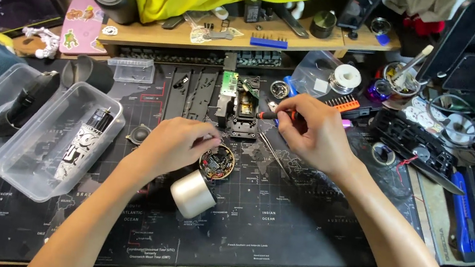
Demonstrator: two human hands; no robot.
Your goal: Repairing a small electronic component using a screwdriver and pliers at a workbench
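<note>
My left hand rests on the dark map-printed mat, its fingertips touching the rim of a round circuit board. A silver cylinder lies just below that board. My right hand pinches a small screwdriver with a red and black handle, its tip pointing left toward a black block with a green circuit board. A pair of tweezers lies on the mat under my right hand.
Two clear plastic boxes stand at the left, one holding a black and white cylinder. A wooden shelf with bits and tools runs behind. Solder spool, black tray, blue knife and cables sit at right.
</note>
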